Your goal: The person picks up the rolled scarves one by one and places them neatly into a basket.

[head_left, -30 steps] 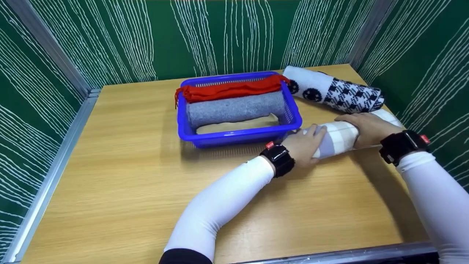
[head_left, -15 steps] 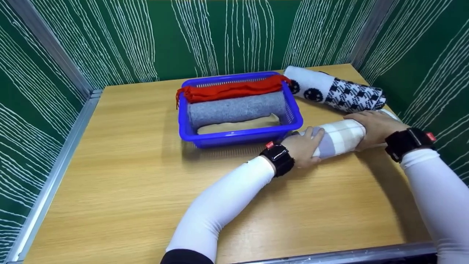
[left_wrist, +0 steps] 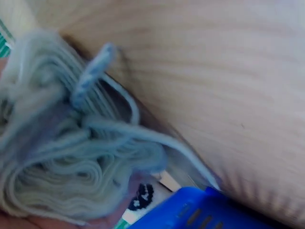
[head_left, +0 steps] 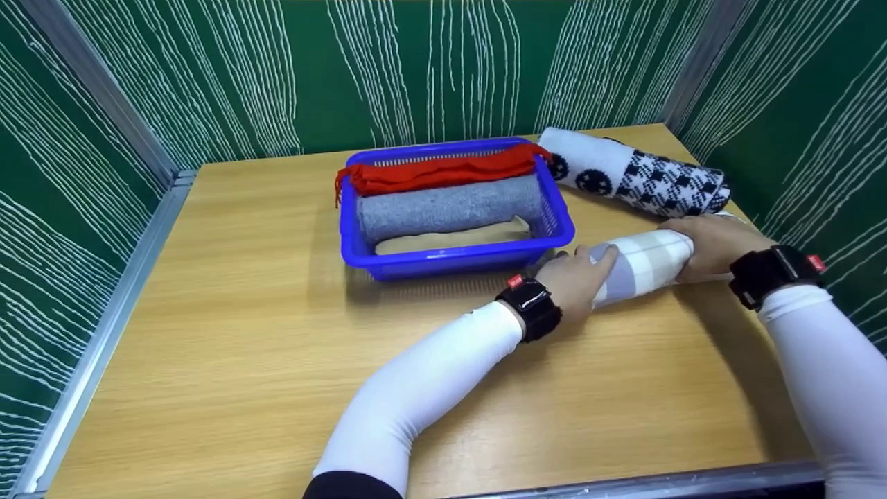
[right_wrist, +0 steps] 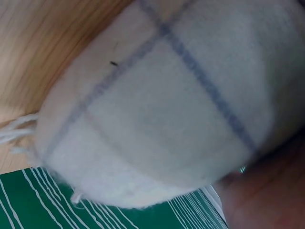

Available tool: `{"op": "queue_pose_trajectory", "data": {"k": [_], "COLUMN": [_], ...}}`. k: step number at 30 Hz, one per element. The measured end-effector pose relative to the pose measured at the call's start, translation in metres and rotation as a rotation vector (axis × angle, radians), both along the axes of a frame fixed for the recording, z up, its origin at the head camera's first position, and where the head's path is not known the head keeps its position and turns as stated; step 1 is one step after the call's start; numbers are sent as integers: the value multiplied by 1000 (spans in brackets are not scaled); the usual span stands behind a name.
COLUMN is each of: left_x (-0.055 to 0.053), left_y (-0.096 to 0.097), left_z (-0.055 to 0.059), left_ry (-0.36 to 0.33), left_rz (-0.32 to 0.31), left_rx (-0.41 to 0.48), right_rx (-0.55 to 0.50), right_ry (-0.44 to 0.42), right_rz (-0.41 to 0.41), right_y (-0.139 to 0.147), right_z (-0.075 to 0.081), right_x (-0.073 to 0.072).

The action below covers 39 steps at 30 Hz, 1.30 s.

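Taking the blue basket as our landmark, we have the plaid roll lying to its right on the table, one end near the basket's front right corner; we cannot tell whether they touch. Our left hand grips that nearer end, palm down, fingers bent over the top. Our right hand holds the roll farther from the basket, knuckles up, fingers wrapped over it. Both hands are closed only as far as the roll's thickness lets them. Our left forearm slants up toward the basket's front right corner, and our right forearm angles in from farther right. In the left wrist view the roll's end shows coiled layers, with fringe strands trailing toward the basket. Inside the basket lie a beige cloth, a grey roll and a red scarf, its ends over the rim. Behind our hands, right of the basket, sits a black-and-white roll.
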<state>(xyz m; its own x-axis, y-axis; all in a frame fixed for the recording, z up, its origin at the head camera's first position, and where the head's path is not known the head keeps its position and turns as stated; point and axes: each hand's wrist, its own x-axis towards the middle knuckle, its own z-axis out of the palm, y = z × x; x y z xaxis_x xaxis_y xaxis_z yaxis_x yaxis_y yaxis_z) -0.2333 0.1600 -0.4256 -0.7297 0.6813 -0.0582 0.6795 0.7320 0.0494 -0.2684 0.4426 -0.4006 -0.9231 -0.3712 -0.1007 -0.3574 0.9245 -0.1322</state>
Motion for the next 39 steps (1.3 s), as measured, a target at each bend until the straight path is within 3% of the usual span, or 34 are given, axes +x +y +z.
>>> {"op": "queue_pose_trajectory", "data": {"k": [6, 17, 30, 39], "left_x": [11, 18, 39, 44], "left_y": [-1, -8, -15, -25], "left_z": [3, 12, 30, 48], "left_ry": [79, 107, 200, 242], "left_rz": [44, 45, 78, 72], "left_rx": [-4, -18, 1, -2], "right_rx": [-19, -55, -39, -58], "right_ry": [-43, -66, 42, 60], "right_rz": [-36, -32, 64, 83], "right_y": [-5, -12, -23, -34], "right_z": [6, 19, 41, 59], "right_x": [1, 3, 7, 10]}}
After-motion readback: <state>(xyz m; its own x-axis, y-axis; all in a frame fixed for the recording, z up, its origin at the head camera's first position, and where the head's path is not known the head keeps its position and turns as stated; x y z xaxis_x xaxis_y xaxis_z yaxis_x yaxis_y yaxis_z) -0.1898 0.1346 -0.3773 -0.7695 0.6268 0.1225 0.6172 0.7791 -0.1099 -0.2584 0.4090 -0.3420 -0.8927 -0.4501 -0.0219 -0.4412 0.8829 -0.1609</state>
